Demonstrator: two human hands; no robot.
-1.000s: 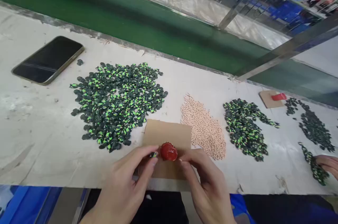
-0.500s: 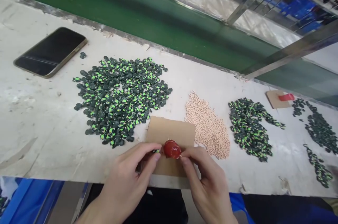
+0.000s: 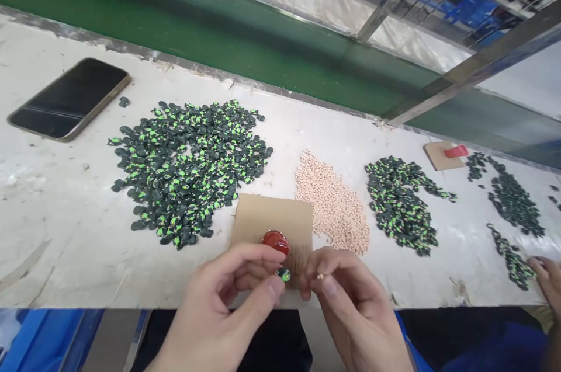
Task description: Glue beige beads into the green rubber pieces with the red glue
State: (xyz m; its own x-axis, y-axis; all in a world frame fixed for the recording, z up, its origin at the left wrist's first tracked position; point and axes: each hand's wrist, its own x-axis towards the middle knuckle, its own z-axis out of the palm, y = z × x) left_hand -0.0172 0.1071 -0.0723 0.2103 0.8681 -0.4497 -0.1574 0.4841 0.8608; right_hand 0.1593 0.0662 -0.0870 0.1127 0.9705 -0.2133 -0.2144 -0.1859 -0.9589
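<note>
Between the thumb and fingers of my left hand (image 3: 232, 296) is a small dark piece with a green mark (image 3: 283, 274). My right hand (image 3: 350, 296) pinches a tiny beige bead-like piece (image 3: 321, 276) and is held a short way to the right of it. Just beyond my left fingers a small red cap-like dish (image 3: 276, 240), glossy inside, rests on a square of brown cardboard (image 3: 272, 211); my fingers hide part of both. Left of the cardboard lies a wide heap of dark green-marked pieces (image 3: 193, 167), and right of it a heap of tiny beige pieces (image 3: 331, 202).
A phone (image 3: 68, 97) lies at the table's left. Farther right are another heap of dark green-marked pieces (image 3: 400, 208) and a second cardboard square (image 3: 438, 157) with a red cup (image 3: 456, 151). Another person's hand (image 3: 547, 278) is at the right edge. A green belt (image 3: 228, 51) runs behind the table.
My right hand has drawn back from the red dish with the tiny beige piece. My left hand has brought the dark piece nearer to me. Another person's hand has appeared at the right.
</note>
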